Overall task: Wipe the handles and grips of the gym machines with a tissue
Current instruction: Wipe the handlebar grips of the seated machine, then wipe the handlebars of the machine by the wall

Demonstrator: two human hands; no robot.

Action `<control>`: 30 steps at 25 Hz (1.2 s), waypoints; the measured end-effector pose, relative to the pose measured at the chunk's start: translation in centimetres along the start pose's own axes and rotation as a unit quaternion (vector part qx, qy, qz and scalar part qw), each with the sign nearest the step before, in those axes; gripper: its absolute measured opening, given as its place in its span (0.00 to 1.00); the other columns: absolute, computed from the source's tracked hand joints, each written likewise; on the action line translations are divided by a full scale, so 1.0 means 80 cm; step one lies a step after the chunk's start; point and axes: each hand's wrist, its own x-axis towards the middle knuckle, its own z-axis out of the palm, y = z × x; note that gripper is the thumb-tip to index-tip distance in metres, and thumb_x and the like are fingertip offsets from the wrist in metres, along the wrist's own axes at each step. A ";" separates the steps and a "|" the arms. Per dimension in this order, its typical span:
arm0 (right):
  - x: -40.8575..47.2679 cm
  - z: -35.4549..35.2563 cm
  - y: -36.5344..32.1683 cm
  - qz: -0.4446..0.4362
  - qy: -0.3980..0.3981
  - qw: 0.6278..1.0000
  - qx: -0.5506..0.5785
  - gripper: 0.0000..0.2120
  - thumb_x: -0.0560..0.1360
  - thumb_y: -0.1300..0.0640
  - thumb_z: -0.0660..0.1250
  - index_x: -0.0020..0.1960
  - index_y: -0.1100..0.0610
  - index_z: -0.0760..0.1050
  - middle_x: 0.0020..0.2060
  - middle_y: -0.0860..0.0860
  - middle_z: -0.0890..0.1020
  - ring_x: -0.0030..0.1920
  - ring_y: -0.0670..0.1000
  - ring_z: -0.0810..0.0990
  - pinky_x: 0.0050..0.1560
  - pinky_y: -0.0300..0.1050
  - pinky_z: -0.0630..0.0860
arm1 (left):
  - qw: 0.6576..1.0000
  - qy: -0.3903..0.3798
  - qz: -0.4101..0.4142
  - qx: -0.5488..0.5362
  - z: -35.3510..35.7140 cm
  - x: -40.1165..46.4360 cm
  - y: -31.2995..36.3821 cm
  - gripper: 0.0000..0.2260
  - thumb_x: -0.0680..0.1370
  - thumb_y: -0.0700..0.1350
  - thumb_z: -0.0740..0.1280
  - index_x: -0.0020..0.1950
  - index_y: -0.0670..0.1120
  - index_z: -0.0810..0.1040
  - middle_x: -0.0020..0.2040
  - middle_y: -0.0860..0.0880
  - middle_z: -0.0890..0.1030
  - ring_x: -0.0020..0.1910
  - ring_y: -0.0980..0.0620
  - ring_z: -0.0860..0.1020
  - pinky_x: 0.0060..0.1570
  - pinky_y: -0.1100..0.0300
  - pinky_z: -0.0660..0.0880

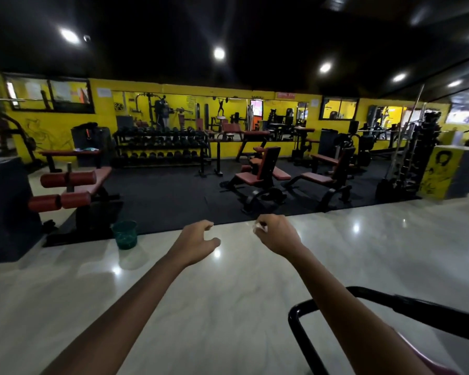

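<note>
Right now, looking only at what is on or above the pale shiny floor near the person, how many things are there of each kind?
Bare hands: 2 (left hand holding nothing, right hand gripping the tissue)
Crumpled white tissue: 1
Green mesh plastic basket: 1
Black bent metal tube frame: 1
Total: 5

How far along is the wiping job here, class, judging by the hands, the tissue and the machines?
Done: nothing shows as wiped; the picture cannot tell. In hand: the right hand grips a crumpled white tissue; the left hand is empty, fingers loosely curled. Neither touches a machine. Left: the black handle bar beside the right arm and the benches across the floor.
</note>
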 end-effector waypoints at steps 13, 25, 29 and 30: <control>0.219 0.006 0.153 0.104 0.068 0.992 0.015 0.07 0.74 0.56 0.68 0.50 0.58 0.79 0.42 0.54 0.81 0.44 0.54 0.79 0.44 0.47 0.76 | 0.993 -0.071 0.074 -0.053 0.093 0.299 0.011 0.23 0.74 0.46 0.70 0.69 0.46 0.72 0.65 0.49 0.75 0.64 0.52 0.73 0.56 0.63 0.67; 0.284 -0.068 0.339 0.310 0.188 0.924 -0.123 0.05 0.73 0.61 0.67 0.44 0.61 0.81 0.41 0.57 0.84 0.43 0.55 0.81 0.40 0.44 0.74 | 0.932 -0.230 0.263 -0.099 0.287 0.562 0.118 0.23 0.74 0.46 0.71 0.68 0.43 0.73 0.64 0.46 0.77 0.63 0.50 0.74 0.59 0.60 0.70; 0.282 -0.092 0.385 0.389 0.215 0.886 -0.133 0.06 0.72 0.62 0.65 0.41 0.61 0.81 0.39 0.57 0.83 0.42 0.55 0.80 0.40 0.44 0.73 | 0.898 -0.280 0.322 -0.105 0.347 0.611 0.170 0.24 0.75 0.46 0.71 0.69 0.42 0.72 0.65 0.45 0.77 0.64 0.49 0.74 0.61 0.59 0.70; 0.280 -0.098 0.394 0.401 0.218 0.879 -0.134 0.07 0.72 0.62 0.65 0.42 0.61 0.81 0.39 0.56 0.83 0.42 0.55 0.79 0.37 0.42 0.71 | 0.890 -0.291 0.333 -0.109 0.361 0.618 0.182 0.24 0.75 0.46 0.71 0.69 0.41 0.72 0.65 0.45 0.76 0.65 0.49 0.74 0.61 0.59 0.70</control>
